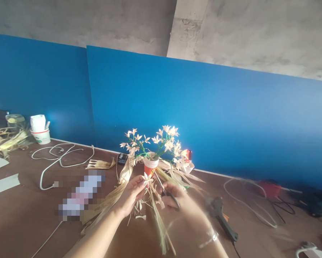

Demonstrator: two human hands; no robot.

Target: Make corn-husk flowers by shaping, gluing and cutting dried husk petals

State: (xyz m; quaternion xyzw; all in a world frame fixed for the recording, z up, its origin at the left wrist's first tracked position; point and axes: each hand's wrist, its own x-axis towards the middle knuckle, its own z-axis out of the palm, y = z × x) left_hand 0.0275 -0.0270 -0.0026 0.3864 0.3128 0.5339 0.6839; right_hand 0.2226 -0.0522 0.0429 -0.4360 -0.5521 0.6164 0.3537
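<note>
Between the fingertips of my left hand (134, 192) is a small pale husk flower (147, 178), pinched near its base. My right hand (174, 195) grips a pair of scissors (160, 182), whose blades point up and left toward the flower. Whether the blades touch it I cannot tell. Just behind stands an orange and white paper cup (151, 165) with green-stemmed husk flowers (168, 145) fanning out of it. Dried corn husk strips (157, 218) lie beneath and around both hands, with small cut scraps (141, 217) among them.
A black glue gun (222, 218) lies right of my right wrist. White cable (60, 159) loops across the table's left, near a tub (41, 136) and piled husks (10, 141). A blue partition (204, 107) rises along the back edge. A red object (270, 189) sits far right.
</note>
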